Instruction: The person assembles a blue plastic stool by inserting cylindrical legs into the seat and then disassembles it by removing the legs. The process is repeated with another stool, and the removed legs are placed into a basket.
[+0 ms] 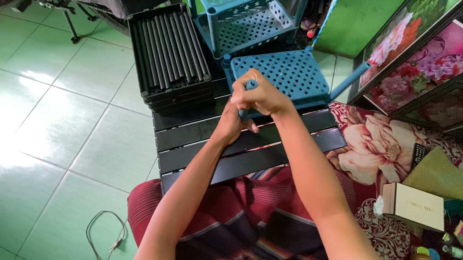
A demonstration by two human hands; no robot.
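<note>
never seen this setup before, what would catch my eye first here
First, dead centre, the two hands: the right hand closes over a blue post at the corner of a blue perforated shelf tray, the left hand just beneath it. Left of that sits a black stack of ribbed trays on the green tiled floor.

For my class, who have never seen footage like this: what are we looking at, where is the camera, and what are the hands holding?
There is one picture, from a camera worn on a person's head, looking down at their own bare arms and lap. The right hand is clenched around a short blue tube at the corner of a blue perforated shelf. The left hand sits just beneath it, against the shelf's near edge. The shelf lies on black slatted panels, which rest on a green tiled floor. Behind are a stack of black trays and an assembled blue rack.
</note>
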